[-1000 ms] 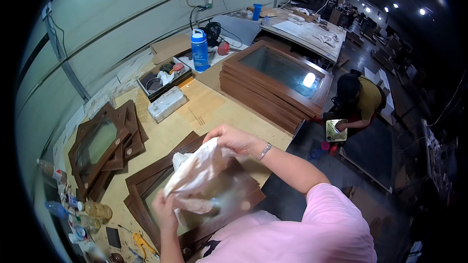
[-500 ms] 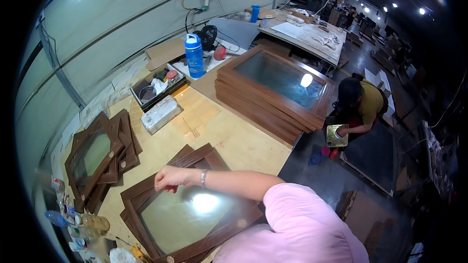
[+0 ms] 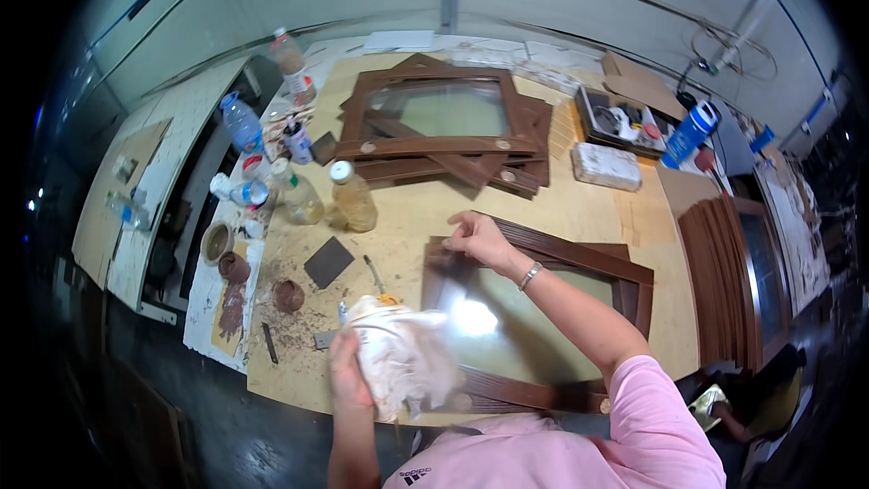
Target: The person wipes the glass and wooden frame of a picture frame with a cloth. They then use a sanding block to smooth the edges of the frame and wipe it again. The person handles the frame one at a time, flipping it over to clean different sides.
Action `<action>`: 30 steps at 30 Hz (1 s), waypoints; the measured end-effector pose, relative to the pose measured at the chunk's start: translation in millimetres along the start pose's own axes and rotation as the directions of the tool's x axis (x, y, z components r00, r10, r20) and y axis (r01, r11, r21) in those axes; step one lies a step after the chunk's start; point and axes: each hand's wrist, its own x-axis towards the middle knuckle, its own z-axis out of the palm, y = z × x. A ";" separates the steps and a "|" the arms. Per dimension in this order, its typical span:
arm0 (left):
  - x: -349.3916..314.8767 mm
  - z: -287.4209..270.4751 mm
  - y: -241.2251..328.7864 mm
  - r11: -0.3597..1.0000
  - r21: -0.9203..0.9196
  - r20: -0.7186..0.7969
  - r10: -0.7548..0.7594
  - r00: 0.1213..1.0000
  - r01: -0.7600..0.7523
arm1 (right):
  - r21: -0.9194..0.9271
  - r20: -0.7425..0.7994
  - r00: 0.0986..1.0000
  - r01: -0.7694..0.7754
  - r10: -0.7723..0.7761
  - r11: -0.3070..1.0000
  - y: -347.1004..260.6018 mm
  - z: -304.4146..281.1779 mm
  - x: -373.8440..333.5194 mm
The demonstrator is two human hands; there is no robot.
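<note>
My left hand (image 3: 347,369) is closed on a crumpled white rag (image 3: 405,358) stained with brown, above the near edge of the bench. My right hand (image 3: 482,242), with a bracelet at the wrist, hovers over the far left part of a brown wooden frame with a glass pane (image 3: 534,308). Its fingers are bent into a pinch; whatever they hold, if anything, is too small to make out. That frame lies askew on another one. Left of the rag are a dark square sanding pad (image 3: 329,262), a thin brush-like tool (image 3: 373,273) and a lump of brown putty (image 3: 288,296).
More glazed frames (image 3: 434,147) lie stacked at the far side. Several bottles, one with yellowish liquid (image 3: 353,199), stand at the left. A wrapped white block (image 3: 606,167), a tool box (image 3: 625,122) and a blue bottle (image 3: 690,134) are right. Beyond the bench, a person (image 3: 769,398) crouches.
My view has swung to the left. The left hand with the rag and the bench's left side have come into sight. My right hand stays over the near frame, fingers still bent.
</note>
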 end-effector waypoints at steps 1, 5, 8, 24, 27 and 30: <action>-1.3 12.5 2.5 0.999 -0.031 0.067 -0.039 0.997 0.041 | -0.060 -0.025 0.999 0.036 -0.038 0.998 -1.2 11.4 11.6; 19.6 13.4 2.5 0.985 -0.104 0.135 -0.123 0.983 0.137 | -0.216 -0.073 0.988 0.118 -0.137 0.969 -15.9 69.5 75.7; 25.0 16.4 4.4 0.973 -0.101 0.056 -0.203 0.978 0.208 | -0.219 -0.148 0.945 0.257 -0.292 0.941 -9.4 115.2 123.8; 74.6 -3.7 -10.4 0.990 -0.101 -0.022 -0.105 0.994 0.102 | -0.381 0.076 0.884 0.453 -0.460 0.806 -74.3 68.6 86.4; 80.5 -2.8 -21.5 0.993 -0.087 0.040 -0.077 0.996 0.080 | -0.621 0.199 0.895 0.431 -0.400 0.655 -97.2 41.0 38.4; 79.1 9.2 -27.4 0.990 -0.110 0.087 -0.082 0.993 0.092 | -0.780 0.306 0.870 0.462 -0.386 0.423 -95.9 24.1 11.5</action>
